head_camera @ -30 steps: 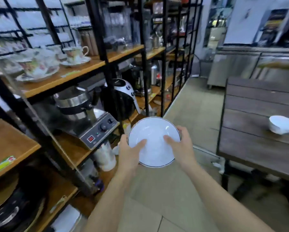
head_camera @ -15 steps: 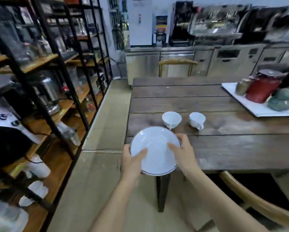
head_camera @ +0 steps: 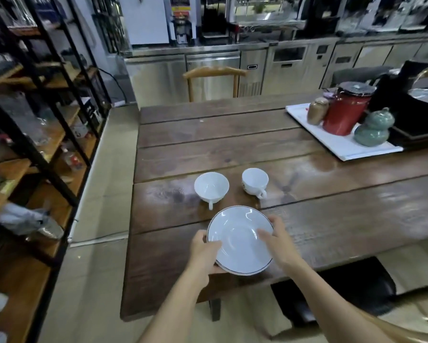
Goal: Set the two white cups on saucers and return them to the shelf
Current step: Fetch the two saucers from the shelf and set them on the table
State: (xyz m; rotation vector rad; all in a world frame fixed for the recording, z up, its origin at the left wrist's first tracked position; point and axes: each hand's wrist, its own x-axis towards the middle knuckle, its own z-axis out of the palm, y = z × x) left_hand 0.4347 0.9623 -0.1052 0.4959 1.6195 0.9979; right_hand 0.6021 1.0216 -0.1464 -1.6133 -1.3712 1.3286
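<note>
Two white cups stood side by side on the wooden table (head_camera: 307, 219), the left cup (head_camera: 211, 187) and the right cup (head_camera: 254, 181), near each other but not touching, both with their handles turned toward the person. Just on the near side of them, the saucer (head_camera: 240, 240) was held over the table's near planks; whether a second saucer was stacked beneath could not be told, though a faint second rim showed at the lower edge. The left hand (head_camera: 204, 251) was closed on the saucer's left rim, thumb on top and fingers under. The right hand (head_camera: 277, 240) gripped the right rim the same way, its thumb lying over the dish.

By my judgement the step in hand was bringing the saucer to the table, with no cup yet seated. The next move called for laying the saucer flat on bare wood near the cups, then freeing a hand to lift one cup by its handle into the centre well.

Against the earlier frames, the view had swung off the shelf (head_camera: 34, 134) and closed on the table, and the saucer had come lower and nearer the cups, held in the same two-handed grip.
</note>
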